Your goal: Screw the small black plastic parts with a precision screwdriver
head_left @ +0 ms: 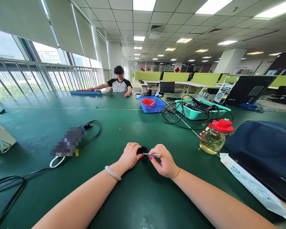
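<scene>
One small black part (pixel 145 159) is over the near side of the green table (pixel 133 203), between the left hand (pixel 130 156) and the right hand (pixel 164 161). The left hand grasps it from its left side, with the fingers bent. The right hand is pinching a thin screwdriver (pixel 158 155), which points leftward across the part; I cannot tell exactly where it touches. Well apart, to the right, stands a transparent bottle (pixel 212 140); farther away, a blue basket (pixel 152 109) contains a red tray (pixel 147 101).
</scene>
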Demonstrator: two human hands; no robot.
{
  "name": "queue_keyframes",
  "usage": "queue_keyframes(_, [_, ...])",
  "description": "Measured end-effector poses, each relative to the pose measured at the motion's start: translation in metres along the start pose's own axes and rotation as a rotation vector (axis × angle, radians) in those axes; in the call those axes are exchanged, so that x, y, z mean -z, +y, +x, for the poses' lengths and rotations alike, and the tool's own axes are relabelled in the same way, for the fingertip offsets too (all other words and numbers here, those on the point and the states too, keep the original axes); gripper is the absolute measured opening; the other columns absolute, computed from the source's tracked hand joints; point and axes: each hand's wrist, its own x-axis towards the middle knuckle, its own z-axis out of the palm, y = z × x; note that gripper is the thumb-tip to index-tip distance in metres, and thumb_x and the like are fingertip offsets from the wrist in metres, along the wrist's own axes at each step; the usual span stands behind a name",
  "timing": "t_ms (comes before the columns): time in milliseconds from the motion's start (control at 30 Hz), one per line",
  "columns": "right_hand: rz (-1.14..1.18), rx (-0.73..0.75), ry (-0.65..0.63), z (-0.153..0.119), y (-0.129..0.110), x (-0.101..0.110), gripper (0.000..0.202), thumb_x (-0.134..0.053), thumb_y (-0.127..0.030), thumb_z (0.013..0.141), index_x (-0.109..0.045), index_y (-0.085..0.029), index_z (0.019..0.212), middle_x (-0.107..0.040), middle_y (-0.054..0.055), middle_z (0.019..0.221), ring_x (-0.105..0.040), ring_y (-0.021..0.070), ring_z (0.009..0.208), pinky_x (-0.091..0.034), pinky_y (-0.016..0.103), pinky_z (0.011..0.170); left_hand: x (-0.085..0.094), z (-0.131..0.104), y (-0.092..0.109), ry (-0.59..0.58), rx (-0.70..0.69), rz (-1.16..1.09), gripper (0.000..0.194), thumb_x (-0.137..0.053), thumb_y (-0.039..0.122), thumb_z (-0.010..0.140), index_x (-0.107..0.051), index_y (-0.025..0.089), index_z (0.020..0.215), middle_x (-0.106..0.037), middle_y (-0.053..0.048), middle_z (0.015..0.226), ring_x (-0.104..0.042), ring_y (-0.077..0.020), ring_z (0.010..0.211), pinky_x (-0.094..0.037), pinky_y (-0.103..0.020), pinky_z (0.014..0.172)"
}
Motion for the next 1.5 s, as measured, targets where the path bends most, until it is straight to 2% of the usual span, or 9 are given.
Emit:
queue_keyframes(167, [-0.029, 0.023, -0.118, 0.0012, 0.0013, -0.0055, 0.009, -0.054, -0.018, 0.090, -0.057, -0.025, 0.094, -0.068, 0.002, 0.080, -0.059, 0.0179, 0.071, -0.047, 0.038, 0.080, 0.0017, -0.0006, 0.0005, -0.005, -0.006, -0.004, 0.029, -0.064, 0.029, 0.087, -0.066, 0.019, 0.115, -0.065, -0.011, 0.127, -0.052, -0.0289, 0.124, -0.041, -0.048, 0.109])
queue_keyframes(333, [-0.023, -0.023, -0.068, 0.0010, 0.0007, -0.0026, 0.008, -0.053, -0.018, 0.089, -0.056, -0.025, 0.089, -0.065, 0.001, 0.075, -0.057, 0.0173, 0.067, -0.046, 0.037, 0.078, 0.0018, -0.0010, 0.0002, -0.005, -0.007, -0.015, 0.029, -0.065, 0.027, 0.087, -0.066, 0.020, 0.115, -0.065, -0.010, 0.126, -0.052, -0.0282, 0.124, -0.041, -0.047, 0.110])
queue_keyframes(567, [-0.085, 0.037, -0.047, 0.0015, -0.0021, -0.0027, 0.011, -0.051, -0.014, 0.086, -0.054, -0.025, 0.087, -0.066, 0.000, 0.073, -0.056, 0.0166, 0.063, -0.045, 0.038, 0.083, 0.0024, -0.0007, 0.0021, 0.000, 0.010, -0.015, 0.029, -0.066, 0.029, 0.086, -0.067, 0.019, 0.113, -0.065, -0.011, 0.125, -0.052, -0.0287, 0.123, -0.041, -0.046, 0.110])
queue_keyframes(800, [-0.128, 0.024, -0.082, 0.0033, -0.0065, -0.0045, 0.011, -0.051, -0.014, 0.086, -0.052, -0.025, 0.085, -0.065, -0.001, 0.073, -0.056, 0.0164, 0.064, -0.044, 0.038, 0.085, 0.0044, -0.0007, 0.0041, -0.024, 0.020, 0.006, 0.031, -0.066, 0.028, 0.087, -0.065, 0.018, 0.116, -0.065, -0.012, 0.126, -0.053, -0.0284, 0.124, -0.040, -0.046, 0.110])
queue_keyframes(967, [-0.119, -0.040, -0.106, 0.0026, -0.0074, -0.0064, 0.012, -0.048, -0.014, 0.088, -0.051, -0.024, 0.083, -0.064, -0.001, 0.072, -0.056, 0.0158, 0.063, -0.044, 0.038, 0.085, 0.0051, -0.0008, 0.0043, -0.031, 0.009, 0.019, 0.031, -0.066, 0.027, 0.087, -0.065, 0.017, 0.116, -0.065, -0.011, 0.126, -0.052, -0.0286, 0.124, -0.041, -0.045, 0.110])
queue_keyframes(1200, [-0.117, -0.205, -0.092, 0.0041, -0.0043, -0.0050, 0.012, -0.048, -0.017, 0.091, -0.052, -0.024, 0.083, -0.064, 0.001, 0.077, -0.059, 0.0174, 0.071, -0.047, 0.033, 0.076, 0.0043, -0.0017, 0.0026, -0.010, -0.013, 0.001, 0.028, -0.067, 0.026, 0.086, -0.064, 0.016, 0.112, -0.067, -0.011, 0.123, -0.053, -0.0285, 0.121, -0.042, -0.044, 0.109])
queue_keyframes(1500, [-0.080, -0.206, -0.056, 0.0014, -0.0012, -0.0070, 0.009, -0.051, -0.017, 0.091, -0.056, -0.024, 0.087, -0.069, 0.002, 0.085, -0.064, 0.0196, 0.082, -0.050, 0.036, 0.082, 0.0008, -0.0011, -0.0008, 0.014, -0.039, 0.010, 0.026, -0.067, 0.027, 0.086, -0.065, 0.018, 0.111, -0.067, -0.009, 0.121, -0.054, -0.0281, 0.119, -0.043, -0.045, 0.107])
